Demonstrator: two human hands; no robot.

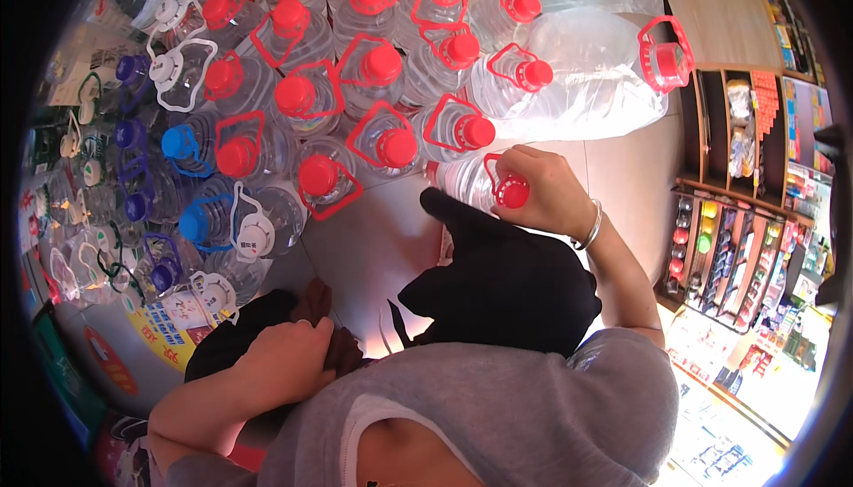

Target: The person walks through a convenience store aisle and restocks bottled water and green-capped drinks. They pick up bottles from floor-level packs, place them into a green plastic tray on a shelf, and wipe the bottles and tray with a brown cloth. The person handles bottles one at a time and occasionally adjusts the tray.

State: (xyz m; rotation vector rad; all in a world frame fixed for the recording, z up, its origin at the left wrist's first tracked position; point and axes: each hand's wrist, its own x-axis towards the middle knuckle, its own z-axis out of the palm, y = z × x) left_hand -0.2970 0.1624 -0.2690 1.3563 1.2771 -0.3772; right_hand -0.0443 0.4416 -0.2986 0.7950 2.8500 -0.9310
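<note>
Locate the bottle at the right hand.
In the head view, the bottle is just right of centre, its red cap at the right hand, between another red-capped bottle above and the black-clad knee below.

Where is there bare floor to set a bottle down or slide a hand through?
One floor patch lies right of the right hand, between the clear plastic bag and the wooden shelving. Another lies left of the held bottle, between the front red-capped bottles and the black fabric. The upper left is crowded: bottles stand close together there.
</note>
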